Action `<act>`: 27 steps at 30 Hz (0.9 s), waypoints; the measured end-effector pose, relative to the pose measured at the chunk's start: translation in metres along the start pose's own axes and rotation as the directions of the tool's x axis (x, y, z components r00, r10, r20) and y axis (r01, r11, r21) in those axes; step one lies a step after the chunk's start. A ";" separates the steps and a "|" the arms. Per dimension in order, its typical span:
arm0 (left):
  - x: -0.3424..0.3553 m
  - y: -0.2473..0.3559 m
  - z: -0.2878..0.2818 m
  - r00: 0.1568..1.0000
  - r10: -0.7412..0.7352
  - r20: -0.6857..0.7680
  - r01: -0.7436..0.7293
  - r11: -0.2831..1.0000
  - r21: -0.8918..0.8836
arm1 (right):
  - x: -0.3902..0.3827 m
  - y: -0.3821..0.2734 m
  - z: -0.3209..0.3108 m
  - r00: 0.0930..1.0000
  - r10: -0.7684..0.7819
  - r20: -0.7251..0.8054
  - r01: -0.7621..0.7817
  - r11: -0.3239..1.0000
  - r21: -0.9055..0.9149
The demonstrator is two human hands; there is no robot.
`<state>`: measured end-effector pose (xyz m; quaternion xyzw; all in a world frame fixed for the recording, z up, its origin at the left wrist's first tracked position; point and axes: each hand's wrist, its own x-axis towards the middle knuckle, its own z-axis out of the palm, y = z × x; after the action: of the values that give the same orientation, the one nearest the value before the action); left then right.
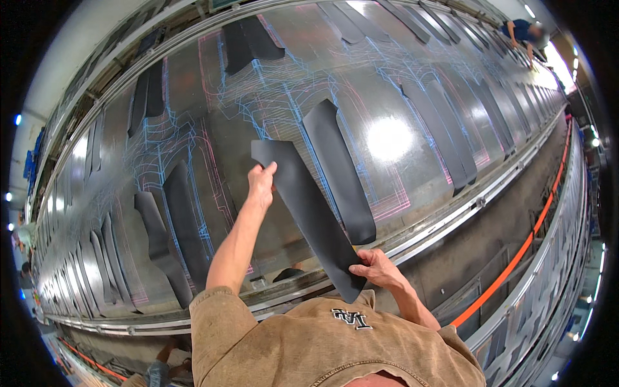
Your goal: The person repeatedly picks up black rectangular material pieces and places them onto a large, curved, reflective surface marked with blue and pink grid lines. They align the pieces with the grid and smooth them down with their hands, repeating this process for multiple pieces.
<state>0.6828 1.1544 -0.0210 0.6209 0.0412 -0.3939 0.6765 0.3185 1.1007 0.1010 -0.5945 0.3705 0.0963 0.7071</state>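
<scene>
Left hand [261,187] is closed in a grip on the left edge of a long black panel [309,209], near its far end, with the thumb laid over the upper face. By the right hand [380,267], the same panel is pinched at its right edge, near its close end. Between the two hands, it is held slantwise, from the middle of the bench [225,148] to a point over the near edge, just before the front of a brown shirt [277,345]. Whether its underside is touching the bench cannot be told.

At the lower left, another person [161,371] is seen only in part. Above and slightly right, a wavy strip [157,242] is laid on the bench, with a straighter strip [187,219] placed just beside it. On the far side, a dark piece [244,45] is spread. Around these, the surface is marked with blue lines [287,97] and pink lines [394,203]. Just right of the held panel, a second panel [338,174] is laid nearly parallel. Farther right, a grey pair [445,135] is set side by side. Past the metal rail [451,226], an orange band [525,242] is stretched. At the upper right, a worker in dark blue [518,30] is seen with one arm lowered toward the bench.
</scene>
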 end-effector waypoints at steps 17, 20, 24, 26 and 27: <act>0.094 0.072 0.016 0.996 0.091 0.010 -0.082 0.841 0.534 | 0.066 0.028 0.013 0.930 -0.020 -0.367 0.041 0.998 0.050; 0.092 0.073 0.023 0.997 0.073 -0.012 -0.056 0.850 0.524 | 0.073 0.044 0.016 0.920 -0.023 -0.391 0.063 0.994 0.091; 0.089 0.071 0.020 0.997 0.063 -0.042 -0.034 0.866 0.500 | 0.071 0.037 0.016 0.931 0.064 -0.359 -0.001 0.985 0.175; 0.087 0.071 0.024 0.997 0.064 -0.044 -0.034 0.868 0.495 | 0.074 0.043 0.015 0.926 0.064 -0.373 0.002 0.985 0.174; 0.088 0.070 0.025 0.997 0.061 -0.042 -0.032 0.869 0.493 | 0.077 0.051 0.015 0.920 0.047 -0.389 0.009 0.990 0.141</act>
<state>0.7735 1.0847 -0.0067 0.7842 -0.0563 -0.3575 0.5041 0.3495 1.1047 0.0135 -0.5470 0.5159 -0.0438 0.6578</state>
